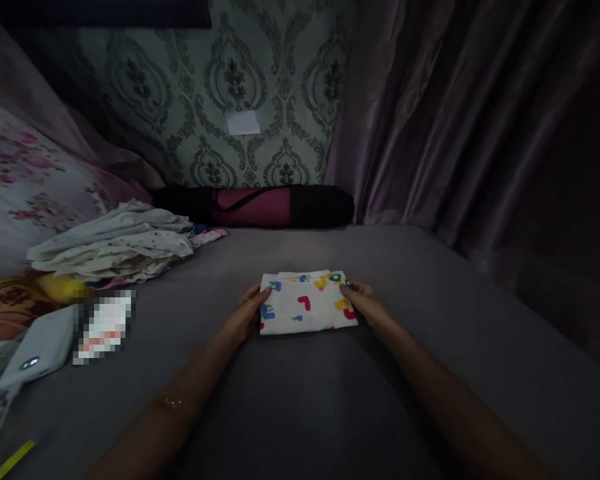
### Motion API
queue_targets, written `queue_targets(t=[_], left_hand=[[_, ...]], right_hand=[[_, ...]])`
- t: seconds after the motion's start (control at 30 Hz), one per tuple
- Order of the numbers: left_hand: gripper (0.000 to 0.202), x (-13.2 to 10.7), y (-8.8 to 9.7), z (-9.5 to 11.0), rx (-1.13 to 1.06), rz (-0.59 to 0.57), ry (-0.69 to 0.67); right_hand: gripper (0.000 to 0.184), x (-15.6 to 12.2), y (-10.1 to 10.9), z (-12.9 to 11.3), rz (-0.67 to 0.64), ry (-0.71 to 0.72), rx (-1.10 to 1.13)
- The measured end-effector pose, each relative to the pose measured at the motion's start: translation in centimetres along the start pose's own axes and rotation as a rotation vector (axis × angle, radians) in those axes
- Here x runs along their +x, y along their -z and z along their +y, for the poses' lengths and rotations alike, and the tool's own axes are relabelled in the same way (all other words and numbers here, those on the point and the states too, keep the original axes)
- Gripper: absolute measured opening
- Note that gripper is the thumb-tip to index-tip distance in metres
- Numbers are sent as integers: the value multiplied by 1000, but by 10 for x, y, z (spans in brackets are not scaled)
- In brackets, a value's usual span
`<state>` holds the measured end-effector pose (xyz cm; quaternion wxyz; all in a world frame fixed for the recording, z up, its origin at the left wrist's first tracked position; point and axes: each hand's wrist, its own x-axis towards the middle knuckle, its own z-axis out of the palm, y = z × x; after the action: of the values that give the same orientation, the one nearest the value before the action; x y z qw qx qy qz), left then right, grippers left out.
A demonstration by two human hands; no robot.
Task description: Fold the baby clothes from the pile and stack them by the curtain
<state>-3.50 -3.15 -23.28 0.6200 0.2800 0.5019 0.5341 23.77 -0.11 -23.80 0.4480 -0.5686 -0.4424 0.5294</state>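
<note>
A small folded white cloth (305, 303) printed with red, blue, yellow and green shapes lies flat on the grey bed sheet (430, 320) in front of me. My left hand (250, 310) grips its left edge, thumb on top and fingers curled under. My right hand (363, 303) pinches its right edge the same way. Both forearms reach in from the bottom of the view.
A pile of pale folded clothes (120, 247) sits at the left. A white power bank (40, 347) and a blurred packet (103, 327) lie nearer left. A black and pink roll (260, 205) rests against the patterned wall; curtains (455, 133) hang at the right.
</note>
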Motion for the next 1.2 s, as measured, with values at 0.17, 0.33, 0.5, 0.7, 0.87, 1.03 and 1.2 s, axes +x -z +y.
queue_targets(t=[0.17, 0.33, 0.5, 0.7, 0.87, 1.03, 1.2], left_hand=[[40, 12, 10, -13, 241, 1, -66], [31, 17, 16, -12, 705, 65, -320], [35, 13, 5, -15, 1215, 160, -859], [56, 4, -33, -31, 1638, -126, -905], [68, 13, -30, -36, 1806, -162, -627], [70, 18, -25, -37, 1781, -180, -601], [68, 23, -19, -36, 1659, -234, -606]], right_hand=[[28, 7, 5, 17, 142, 242, -601], [34, -9, 7, 6, 157, 254, -993], [35, -27, -9, -14, 142, 376, -1337], [54, -19, -37, 3, -172, 732, -1315], [60, -11, -39, 18, -234, 617, -1338], [60, -11, -38, 19, -241, 605, -1352], [59, -11, -39, 9, -271, 578, -1353]])
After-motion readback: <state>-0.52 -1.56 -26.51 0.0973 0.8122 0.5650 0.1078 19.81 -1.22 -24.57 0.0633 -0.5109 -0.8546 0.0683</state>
